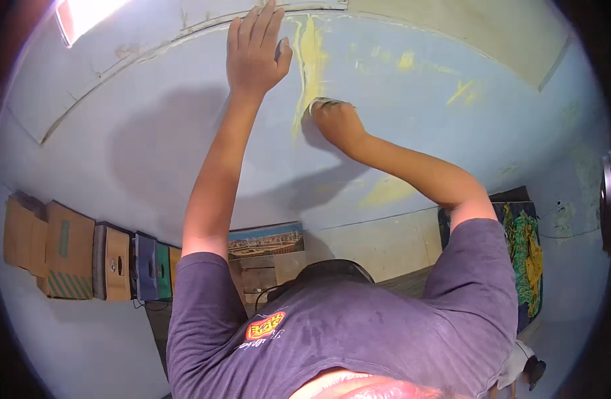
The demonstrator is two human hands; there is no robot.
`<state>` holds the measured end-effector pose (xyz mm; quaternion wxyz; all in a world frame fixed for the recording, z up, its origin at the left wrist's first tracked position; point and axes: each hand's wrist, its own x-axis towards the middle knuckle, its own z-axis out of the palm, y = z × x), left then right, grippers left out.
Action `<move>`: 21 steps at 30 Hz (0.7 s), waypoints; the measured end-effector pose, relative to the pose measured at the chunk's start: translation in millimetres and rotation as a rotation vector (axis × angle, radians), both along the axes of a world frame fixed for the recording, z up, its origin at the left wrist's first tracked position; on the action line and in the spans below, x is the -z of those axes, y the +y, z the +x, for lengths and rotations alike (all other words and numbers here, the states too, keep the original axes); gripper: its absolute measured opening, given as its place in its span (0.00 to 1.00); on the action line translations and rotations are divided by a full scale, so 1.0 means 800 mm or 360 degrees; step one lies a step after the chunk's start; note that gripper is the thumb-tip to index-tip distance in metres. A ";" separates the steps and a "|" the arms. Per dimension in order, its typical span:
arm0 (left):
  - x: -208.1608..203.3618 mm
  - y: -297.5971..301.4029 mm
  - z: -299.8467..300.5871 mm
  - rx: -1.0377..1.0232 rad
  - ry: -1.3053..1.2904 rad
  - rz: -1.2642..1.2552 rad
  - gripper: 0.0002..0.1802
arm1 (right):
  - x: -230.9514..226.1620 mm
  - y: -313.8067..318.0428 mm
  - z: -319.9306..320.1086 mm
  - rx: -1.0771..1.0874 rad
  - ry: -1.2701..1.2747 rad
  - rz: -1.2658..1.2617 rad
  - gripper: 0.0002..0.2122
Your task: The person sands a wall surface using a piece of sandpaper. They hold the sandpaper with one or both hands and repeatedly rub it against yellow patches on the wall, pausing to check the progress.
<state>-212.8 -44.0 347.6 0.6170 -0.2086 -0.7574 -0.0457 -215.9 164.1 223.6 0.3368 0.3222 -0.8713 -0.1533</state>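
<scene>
My left hand [257,53] lies against the pale blue wall [418,113], fingers stretched out and the thumb apart, holding nothing. The fingertips reach up to the crack or seam along the wall's upper part. Lower and to the right, my right hand [338,125] is closed around a small thin piece with a pale, curved edge [314,104]; most of it is hidden by the fingers, so its kind is unclear. That piece is at the wall beside the lower part of a vertical streak of yellow filler [312,56], which runs down between my hands.
More yellow patches [406,61] mark the wall to the right. Cardboard boxes [69,249] and coloured binders [146,266] line up at the lower left. A landscape picture [265,241] is behind me, and green and yellow netting or cloth [523,249] hangs at the right.
</scene>
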 end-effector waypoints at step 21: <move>0.009 0.002 -0.007 -0.0034 0.0168 0.0045 0.30 | -0.172 -0.015 0.004 -0.0264 0.0152 -0.0307 0.05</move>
